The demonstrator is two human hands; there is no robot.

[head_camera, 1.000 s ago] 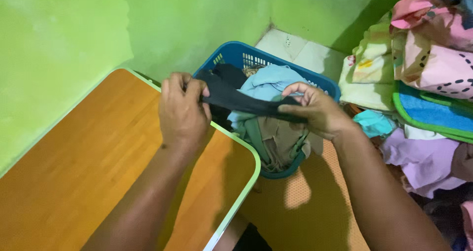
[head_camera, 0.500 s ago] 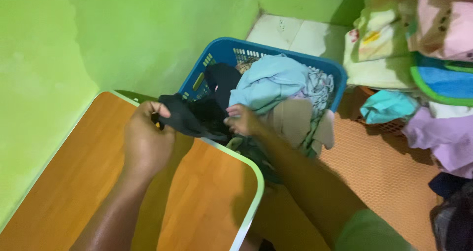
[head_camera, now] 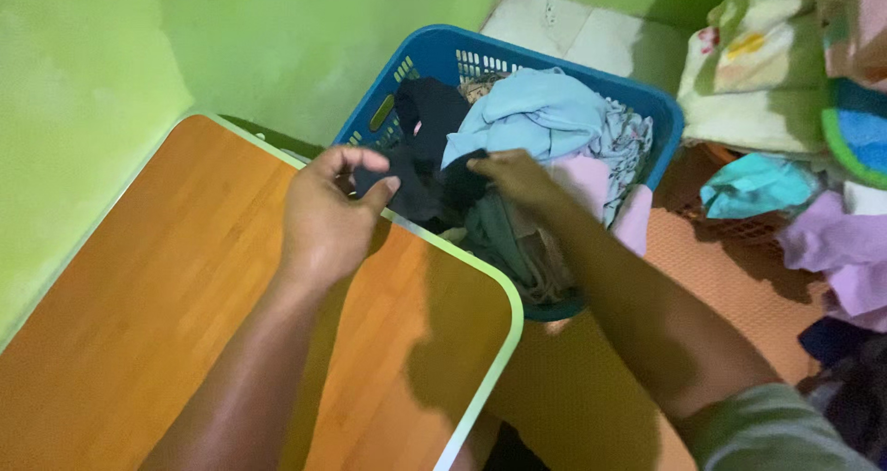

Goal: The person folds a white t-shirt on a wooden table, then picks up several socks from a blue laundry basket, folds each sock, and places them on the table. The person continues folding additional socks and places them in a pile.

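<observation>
My left hand (head_camera: 328, 217) and my right hand (head_camera: 517, 177) both grip a small black garment (head_camera: 420, 189), bunched between them over the near rim of a blue plastic laundry basket (head_camera: 393, 83). The basket holds a light blue cloth (head_camera: 536, 115), a pink piece (head_camera: 591, 180), a dark green piece (head_camera: 494, 235) and more black fabric (head_camera: 430, 110). My left hand hovers above the far corner of a wooden folding table (head_camera: 166, 305) with a pale green edge.
Green walls (head_camera: 231, 36) close in behind the table and basket. Folded and loose clothes, among them a teal cloth (head_camera: 753, 184) and a lilac one (head_camera: 841, 249), pile up at the right. Orange matting (head_camera: 591, 379) covers the floor.
The black garment, stretched out between my hands a second ago, is now bunched short. My right hand moved in towards the left, and the view shifted slightly.
</observation>
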